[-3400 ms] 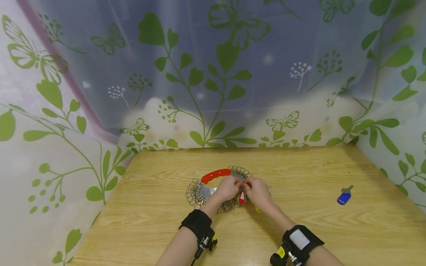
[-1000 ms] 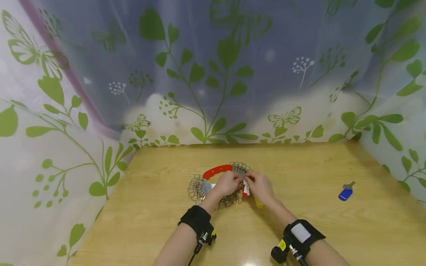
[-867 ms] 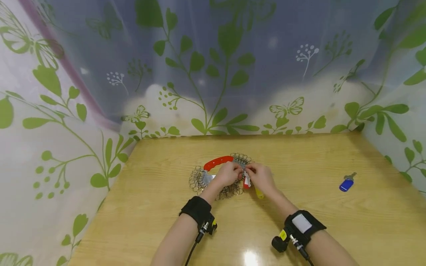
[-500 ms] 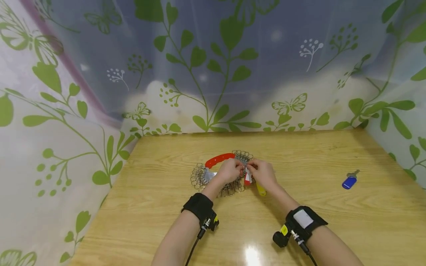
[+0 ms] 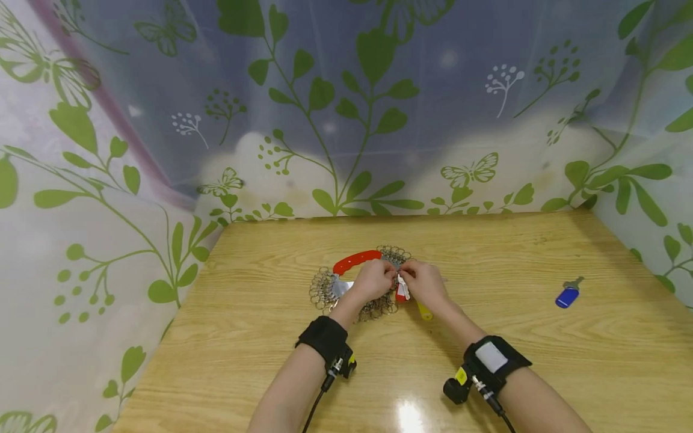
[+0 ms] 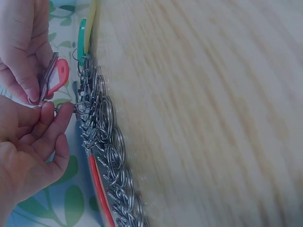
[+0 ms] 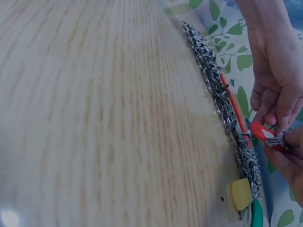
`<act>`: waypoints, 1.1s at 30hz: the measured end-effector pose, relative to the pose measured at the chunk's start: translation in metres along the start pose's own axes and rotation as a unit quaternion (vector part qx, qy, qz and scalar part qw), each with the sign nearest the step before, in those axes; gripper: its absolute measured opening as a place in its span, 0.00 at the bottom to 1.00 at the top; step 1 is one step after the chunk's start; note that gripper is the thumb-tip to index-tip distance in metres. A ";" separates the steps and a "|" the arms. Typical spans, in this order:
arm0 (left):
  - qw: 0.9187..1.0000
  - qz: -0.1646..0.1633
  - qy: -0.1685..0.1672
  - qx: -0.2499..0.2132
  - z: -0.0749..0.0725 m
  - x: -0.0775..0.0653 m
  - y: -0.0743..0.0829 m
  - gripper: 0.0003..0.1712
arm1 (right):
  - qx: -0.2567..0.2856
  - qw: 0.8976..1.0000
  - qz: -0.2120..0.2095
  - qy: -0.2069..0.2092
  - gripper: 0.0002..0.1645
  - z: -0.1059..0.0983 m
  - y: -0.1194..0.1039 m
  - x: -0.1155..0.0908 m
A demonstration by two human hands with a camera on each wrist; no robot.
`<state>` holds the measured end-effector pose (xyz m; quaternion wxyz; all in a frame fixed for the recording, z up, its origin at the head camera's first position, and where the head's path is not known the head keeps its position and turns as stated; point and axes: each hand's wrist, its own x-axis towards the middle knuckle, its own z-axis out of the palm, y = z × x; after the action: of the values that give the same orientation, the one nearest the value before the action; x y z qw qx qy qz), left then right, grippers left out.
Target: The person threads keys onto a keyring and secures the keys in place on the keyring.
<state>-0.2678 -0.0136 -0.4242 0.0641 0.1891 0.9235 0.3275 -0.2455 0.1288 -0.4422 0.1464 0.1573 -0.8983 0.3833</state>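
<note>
A large metal key holder with a red handle (image 5: 357,260) lies on the table, its rim crowded with metal rings and clips (image 5: 323,287). My left hand (image 5: 373,279) pinches a small metal clip (image 6: 61,108) linked to the holder's right side. Close beside it, my right hand (image 5: 425,282) pinches a key ring (image 7: 279,128) bearing a key (image 6: 49,71) and a red key tag (image 6: 62,73) with a white label. The fingertips of both hands meet at this ring and clip, partly covering them. A yellow tag (image 7: 241,194) and a green tag (image 7: 256,215) hang at the holder's end.
A blue key tag (image 5: 567,297) with its key (image 5: 574,282) lies apart on the right of the wooden table (image 5: 271,373). A leaf-patterned curtain (image 5: 346,120) borders the table's back and sides.
The head view has tilted, shifting the scene upward. Both hands stay together at the holder's right side. The key and white label by the red tag show more now; the yellow tag is more exposed.
</note>
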 end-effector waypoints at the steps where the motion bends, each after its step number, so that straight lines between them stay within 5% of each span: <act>1: 1.000 0.000 0.002 0.001 0.000 0.000 0.000 0.13 | -0.005 1.000 -0.005 0.000 0.07 0.000 -0.001 0.000; 15: 0.999 -0.010 0.029 -0.033 -0.002 0.003 0.002 0.13 | -0.025 1.000 -0.007 -0.010 0.06 -0.003 -0.006 0.003; 21: 0.996 -0.010 0.003 -0.085 -0.004 0.002 -0.001 0.13 | 0.006 1.000 0.009 -0.004 0.06 -0.003 -0.003 0.004; 33: 0.997 0.010 -0.032 -0.073 0.000 0.002 -0.009 0.12 | 0.033 0.999 0.036 -0.010 0.05 -0.003 0.003 -0.002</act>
<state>-0.2721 -0.0198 -0.4297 0.1042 0.2040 0.8926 0.3882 -0.2450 0.1336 -0.4429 0.1183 0.1337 -0.8914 0.4165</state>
